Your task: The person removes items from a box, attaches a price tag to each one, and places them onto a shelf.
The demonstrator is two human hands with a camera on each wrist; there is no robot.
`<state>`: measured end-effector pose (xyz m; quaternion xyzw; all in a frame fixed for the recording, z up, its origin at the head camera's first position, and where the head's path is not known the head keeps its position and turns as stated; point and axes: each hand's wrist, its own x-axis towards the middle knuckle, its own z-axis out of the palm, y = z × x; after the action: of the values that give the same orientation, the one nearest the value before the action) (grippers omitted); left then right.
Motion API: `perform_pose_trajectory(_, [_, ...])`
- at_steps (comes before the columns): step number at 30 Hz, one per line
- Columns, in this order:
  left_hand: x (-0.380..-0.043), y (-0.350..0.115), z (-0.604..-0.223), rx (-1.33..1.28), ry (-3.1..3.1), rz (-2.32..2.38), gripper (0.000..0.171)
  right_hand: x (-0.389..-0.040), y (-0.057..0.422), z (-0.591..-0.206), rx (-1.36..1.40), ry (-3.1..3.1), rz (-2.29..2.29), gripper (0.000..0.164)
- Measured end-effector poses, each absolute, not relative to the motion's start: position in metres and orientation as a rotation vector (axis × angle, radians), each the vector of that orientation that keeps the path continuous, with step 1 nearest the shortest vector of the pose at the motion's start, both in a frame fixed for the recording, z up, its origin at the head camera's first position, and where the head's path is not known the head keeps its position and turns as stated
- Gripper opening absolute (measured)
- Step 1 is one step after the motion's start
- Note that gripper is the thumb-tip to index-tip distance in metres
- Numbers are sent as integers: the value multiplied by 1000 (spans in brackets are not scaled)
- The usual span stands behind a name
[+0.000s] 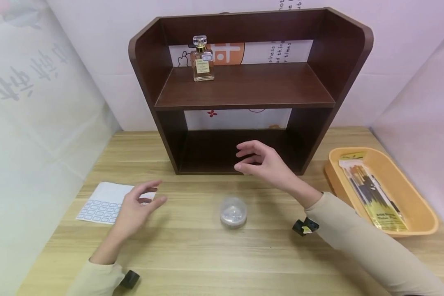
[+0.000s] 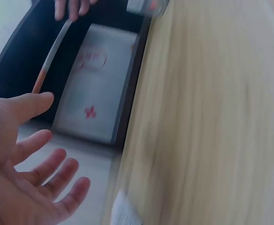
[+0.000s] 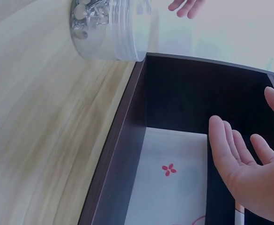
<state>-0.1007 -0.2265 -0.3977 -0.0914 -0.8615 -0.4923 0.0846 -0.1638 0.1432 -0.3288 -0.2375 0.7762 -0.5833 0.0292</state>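
Observation:
My left hand [image 1: 135, 211] hovers over the right side of a sheet of blue-bordered labels [image 1: 101, 205], its fingers loosely bent around nothing. In front of the dark brown shelf [image 1: 244, 88], my right hand [image 1: 268, 164] is raised with fingers apart, also holding nothing. Between the hands, on the table, stands a clear round jar [image 1: 233, 213]. In the right wrist view the jar [image 3: 108, 28] shows small shiny pieces inside. A perfume bottle [image 1: 202, 61] with a small label on it stands on the upper shelf, at the left.
On the right of the wooden table [image 1: 207, 263], an orange plastic tray [image 1: 418, 209] holds a pack of paintbrushes [image 1: 373, 193]. White sheeting [image 1: 40, 102] covers the walls on both sides and behind the shelf.

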Motion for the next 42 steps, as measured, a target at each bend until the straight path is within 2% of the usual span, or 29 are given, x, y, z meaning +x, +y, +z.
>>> perform_pose_trajectory(10, [-94, -283, -390, -59, -2672, -1338, 59, -178, 116, -336, -681, 2095, -1864, 50])
perform_pose_trajectory(24, [-100, -339, -393, 211, -3070, -1068, 100, -190, 75, -342, -613, 1986, -1775, 47])
perform_pose_trajectory(32, [-103, -355, -399, 280, -3094, -863, 103, -192, 56, -348, -600, 1927, -1752, 46])
perform_pose_trajectory(42, [-106, -357, -405, 236, -3158, -806, 109, -188, 41, -345, -601, 1898, -1723, 44])
